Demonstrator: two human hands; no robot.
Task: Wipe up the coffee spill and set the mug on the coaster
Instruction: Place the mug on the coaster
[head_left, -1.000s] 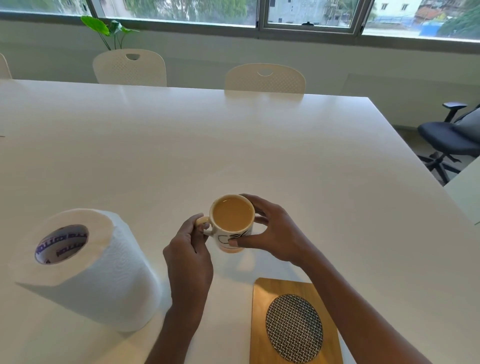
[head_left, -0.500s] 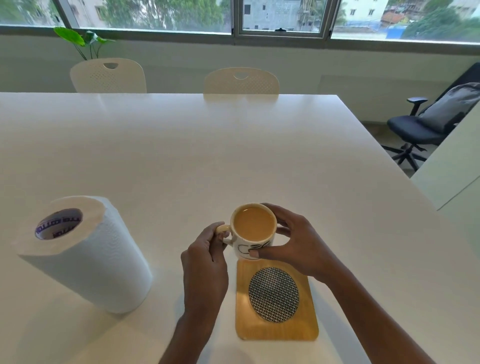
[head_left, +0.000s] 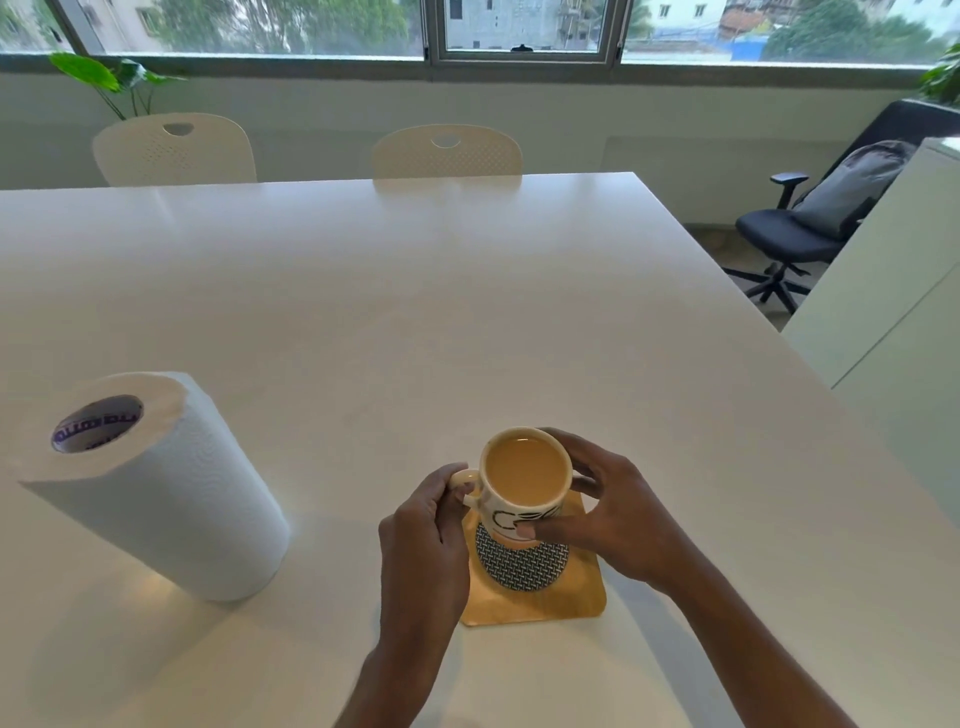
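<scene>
A white mug (head_left: 524, 483) full of milky coffee is over the far part of the wooden coaster (head_left: 540, 597), above its round woven black-and-white pad. Whether its base touches the pad I cannot tell. My left hand (head_left: 423, 535) pinches the mug's handle on the left. My right hand (head_left: 613, 514) wraps the mug's right side, thumb on the front of it. No spill shows on the white table (head_left: 467, 322).
A paper towel roll (head_left: 150, 483) stands upright at the near left. Two cream chairs (head_left: 447, 150) sit behind the table's far edge, and a dark office chair (head_left: 810, 228) is off the right side beside a white cabinet (head_left: 893, 291).
Both hands have carried the mug toward me, from the bare table beyond the coaster to over the coaster's pad. The view has shifted, so the coaster appears farther up the frame.
</scene>
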